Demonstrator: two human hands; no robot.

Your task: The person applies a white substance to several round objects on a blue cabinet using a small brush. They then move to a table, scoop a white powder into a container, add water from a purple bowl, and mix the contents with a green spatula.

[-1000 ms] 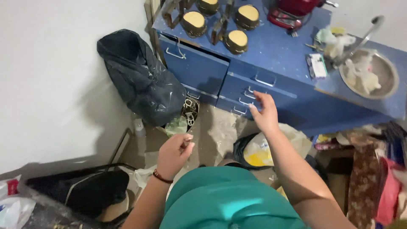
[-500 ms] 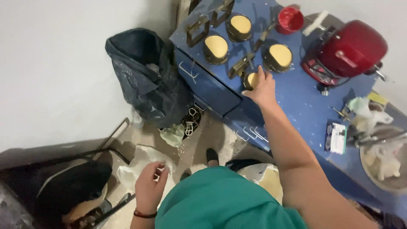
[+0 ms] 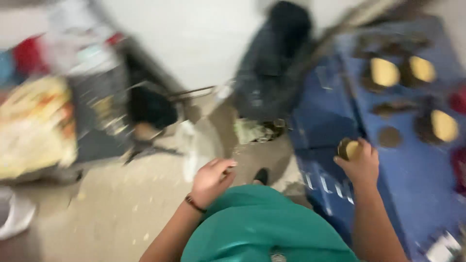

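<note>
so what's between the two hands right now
In the head view, only the person's green top and a dark shoe on the floor lie between the left hand and the right hand, which holds a yellow-topped tin.

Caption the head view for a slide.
Right hand lifts a round yellow-topped tin off the blue cabinet.

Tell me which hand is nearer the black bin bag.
Left. The left hand hangs over the floor below the black bin bag; the right hand holds a small round tin over the blue cabinet.
</note>
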